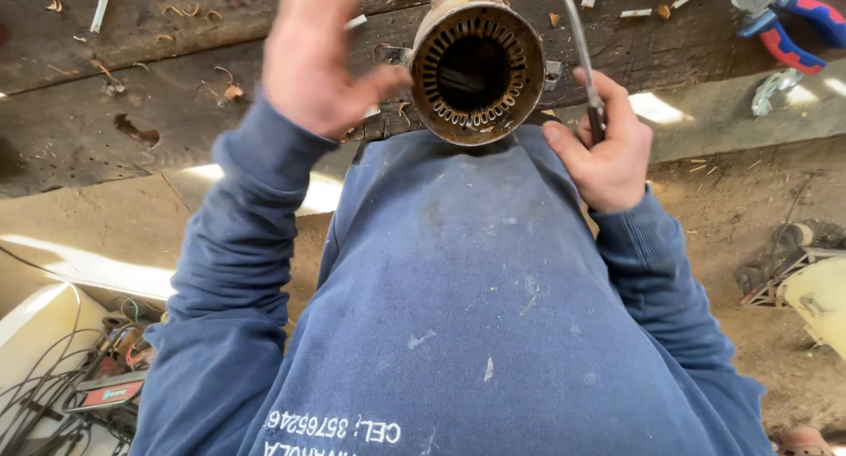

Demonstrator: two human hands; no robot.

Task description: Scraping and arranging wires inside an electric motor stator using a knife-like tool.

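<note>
Head view: looked down over a blue sweatshirt.
Stator (477, 66): rusty slotted ring at the counter (132, 112) edge, 12 o'clock.
Left hand (317, 55): open wide, thumb touching the stator's 9 o'clock rim.
Right hand (604, 148): gripped a thin blade (577, 42) just beside its 3 o'clock rim.
Pliers (793, 20): 2 o'clock, well apart.

We are viewing a worn, dark wooden workbench (132, 112) that is carrying a rusty slotted motor stator (477, 66) at its edge. Copper scraps (231, 92) and red-and-blue pliers (787, 24) are lying on it.
</note>
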